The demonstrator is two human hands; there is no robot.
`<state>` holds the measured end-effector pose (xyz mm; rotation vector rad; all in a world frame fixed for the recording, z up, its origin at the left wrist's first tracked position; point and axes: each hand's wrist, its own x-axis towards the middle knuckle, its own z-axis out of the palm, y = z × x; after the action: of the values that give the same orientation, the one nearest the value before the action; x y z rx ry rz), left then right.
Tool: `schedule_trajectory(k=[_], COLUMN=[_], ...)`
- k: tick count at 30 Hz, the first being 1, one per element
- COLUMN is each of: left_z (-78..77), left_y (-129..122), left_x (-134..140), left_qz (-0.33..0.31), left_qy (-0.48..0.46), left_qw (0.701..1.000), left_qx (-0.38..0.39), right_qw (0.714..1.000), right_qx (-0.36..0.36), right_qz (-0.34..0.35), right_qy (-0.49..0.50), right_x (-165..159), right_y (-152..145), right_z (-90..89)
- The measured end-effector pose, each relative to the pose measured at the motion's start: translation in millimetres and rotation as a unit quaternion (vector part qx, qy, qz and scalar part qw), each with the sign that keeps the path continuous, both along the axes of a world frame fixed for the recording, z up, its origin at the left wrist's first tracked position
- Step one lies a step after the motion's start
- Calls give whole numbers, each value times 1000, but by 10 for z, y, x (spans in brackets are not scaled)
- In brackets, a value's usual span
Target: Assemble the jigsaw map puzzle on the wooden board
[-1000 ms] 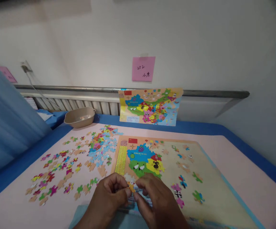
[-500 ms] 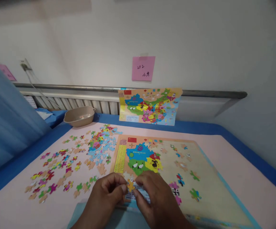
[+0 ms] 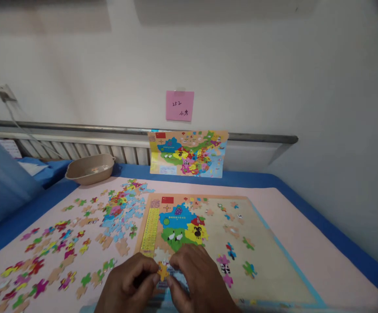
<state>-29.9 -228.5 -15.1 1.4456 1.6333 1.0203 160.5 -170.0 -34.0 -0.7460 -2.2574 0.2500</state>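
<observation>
A small orange-yellow puzzle piece [image 3: 163,271] is between the fingertips of my two hands, above the lower left of the puzzle board [image 3: 267,261]. My left hand [image 3: 128,282] pinches it from the left with thumb and forefinger. From the other side, the curled fingers and thumb of my right hand [image 3: 200,278] grip it. Behind my hands, the joined part of the map [image 3: 175,219] fills the board's upper left, with blue, green and yellow regions. My hands hide part of the printed text below it. A pink panda piece [image 3: 225,269] lies right of my right hand.
Many loose puzzle pieces [image 3: 61,243] are spread over the pink sheet on the left. A tan basin [image 3: 91,169] stands behind them. The reference map [image 3: 189,154] leans upright against the rail [image 3: 260,138]. A pink note [image 3: 179,106] is on the wall.
The view has shifted, so the board, map and hands appear further left and lower. Both hands keep hold of the orange-yellow puzzle piece in much the same pose.
</observation>
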Motion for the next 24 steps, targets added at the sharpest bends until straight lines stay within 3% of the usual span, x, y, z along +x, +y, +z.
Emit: schedule_trajectory(k=[7, 13, 21, 24], left_z=[-41, -19, 3, -48], left_y=[-1, 10, -5, 24], left_x=[-68, -69, 26, 0], left_qz=[-24, -21, 2, -11], left_qy=[13, 6, -50, 12], left_qw=[999, 1000, 996, 992], left_qx=[17, 19, 71, 129], right_qw=[998, 997, 999, 996], right_qx=[-63, -72, 32, 70], right_qz=[4, 3, 23, 48], right_qy=[9, 6, 3, 9], right_x=[9, -4, 12, -6], right_y=[-44, -47, 58, 174], right_z=[65, 91, 70, 9])
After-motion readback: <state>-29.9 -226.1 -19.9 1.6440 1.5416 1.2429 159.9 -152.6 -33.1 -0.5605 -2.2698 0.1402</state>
